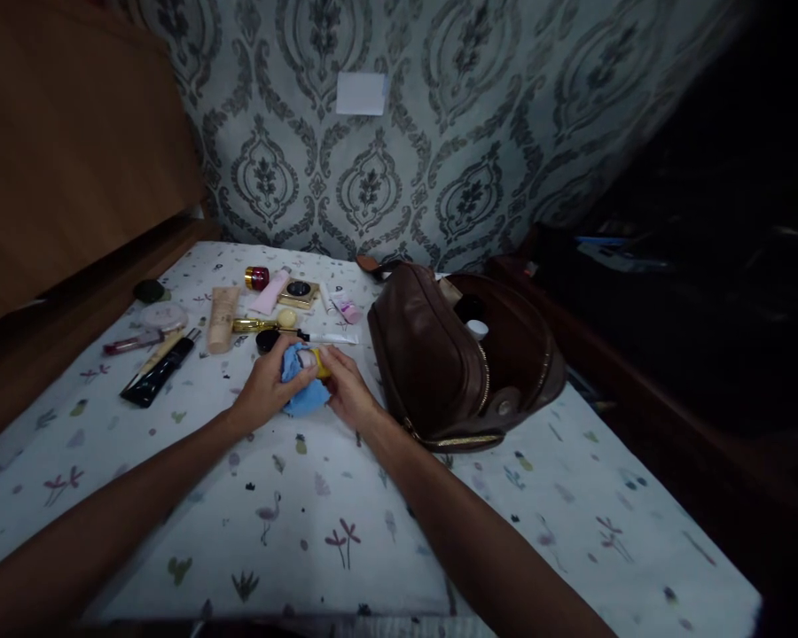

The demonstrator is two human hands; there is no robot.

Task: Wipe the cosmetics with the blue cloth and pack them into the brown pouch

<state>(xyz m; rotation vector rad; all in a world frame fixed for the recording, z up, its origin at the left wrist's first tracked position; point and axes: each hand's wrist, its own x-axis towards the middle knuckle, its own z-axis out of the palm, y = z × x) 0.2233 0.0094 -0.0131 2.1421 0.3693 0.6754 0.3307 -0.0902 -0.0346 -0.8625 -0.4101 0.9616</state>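
Both hands meet over the middle of a white patterned sheet (319,523). My left hand (266,383) is closed round a blue cloth (304,396). My right hand (348,390) pinches a small yellow item (322,362) that is wrapped partly in that cloth. Just to the right lies an open brown leather pouch (439,354) with a gold zip; a white-capped item (477,329) shows inside it.
Several cosmetics lie behind the hands: a beige tube (222,319), a black tube (161,370), a pink tube (269,291), a gold compact (299,291), a red jar (257,277), a white pen (329,338). A wooden headboard (66,159) stands left; patterned wallpaper (439,133) is behind.
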